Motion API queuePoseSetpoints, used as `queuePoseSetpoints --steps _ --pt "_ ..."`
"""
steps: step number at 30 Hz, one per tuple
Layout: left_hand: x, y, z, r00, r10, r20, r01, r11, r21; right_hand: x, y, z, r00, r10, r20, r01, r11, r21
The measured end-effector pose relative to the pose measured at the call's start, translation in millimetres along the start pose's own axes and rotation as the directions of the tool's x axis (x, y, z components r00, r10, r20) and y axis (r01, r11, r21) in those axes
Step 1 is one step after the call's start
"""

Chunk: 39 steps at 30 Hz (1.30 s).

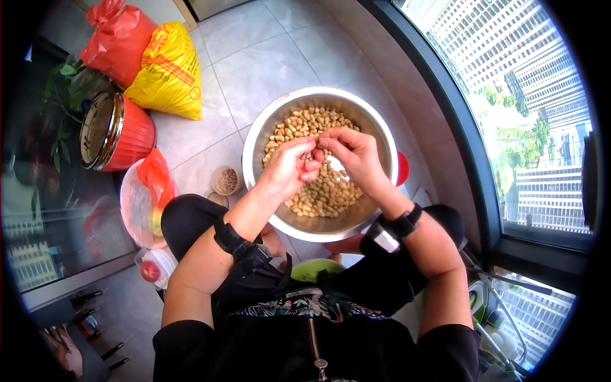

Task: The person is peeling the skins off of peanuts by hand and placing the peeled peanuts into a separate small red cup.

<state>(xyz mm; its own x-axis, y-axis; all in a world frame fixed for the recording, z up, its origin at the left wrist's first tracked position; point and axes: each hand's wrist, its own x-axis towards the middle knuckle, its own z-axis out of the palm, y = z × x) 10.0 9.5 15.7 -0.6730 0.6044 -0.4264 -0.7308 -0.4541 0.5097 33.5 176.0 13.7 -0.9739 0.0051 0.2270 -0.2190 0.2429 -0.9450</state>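
1. Steel bowl (267,121): round, at the centre of the view, resting between the seated person's knees on the tiled floor (267,57). It holds a heap of peanuts in the shell (321,194).
2. Left hand (289,167): above the bowl's middle, fingers bent inward, its grip pinched on a single peanut (310,155).
3. Right hand (353,153): at 3 o'clock from the left hand, fingertips meeting the left's; its grip closes on the same peanut from the other side. The peanut sits between both grips, just above the heap.
4. Wrist bands: a dark strap on each forearm, left (238,245) and right (398,229).
5. Small cup (226,181): at 9 o'clock from the bowl, just beside its rim, filled with small brownish kernels.
6. Red pot with a glass lid (114,130): farther out at 9 o'clock, tilted on its side.
7. Yellow sack (168,67) and red sack (118,38): at 10 o'clock, touching each other.
8. Window (522,108): along 3 o'clock, tall buildings outside.
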Motion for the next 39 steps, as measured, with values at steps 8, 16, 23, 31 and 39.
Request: queuePoseSetpoints --steps 8,16,23,31,39 --pt "0.8 7.3 -11.5 0.989 0.097 -0.114 -0.080 0.987 0.138 -0.1 1.6 -4.3 0.866 0.410 0.287 -0.473 0.482 0.737" --pt "-5.4 9.4 -14.1 0.982 0.133 -0.133 -0.113 0.982 0.148 -5.8 45.3 8.6 0.945 0.230 0.230 -0.122 0.906 -0.405" --pt "-11.5 15.0 -12.9 0.983 0.158 -0.098 -0.139 0.974 0.178 -24.6 73.1 19.9 0.884 0.301 0.358 0.141 0.557 -0.818" --pt "-11.4 11.8 -12.5 0.983 0.129 -0.131 -0.101 0.974 0.205 -31.4 90.9 33.3 0.842 0.298 0.448 0.290 0.451 -0.844" --pt "-11.9 11.7 -17.8 0.983 0.116 -0.139 -0.081 0.968 0.239 -12.0 69.7 30.4 0.863 0.407 0.299 0.003 0.588 -0.809"
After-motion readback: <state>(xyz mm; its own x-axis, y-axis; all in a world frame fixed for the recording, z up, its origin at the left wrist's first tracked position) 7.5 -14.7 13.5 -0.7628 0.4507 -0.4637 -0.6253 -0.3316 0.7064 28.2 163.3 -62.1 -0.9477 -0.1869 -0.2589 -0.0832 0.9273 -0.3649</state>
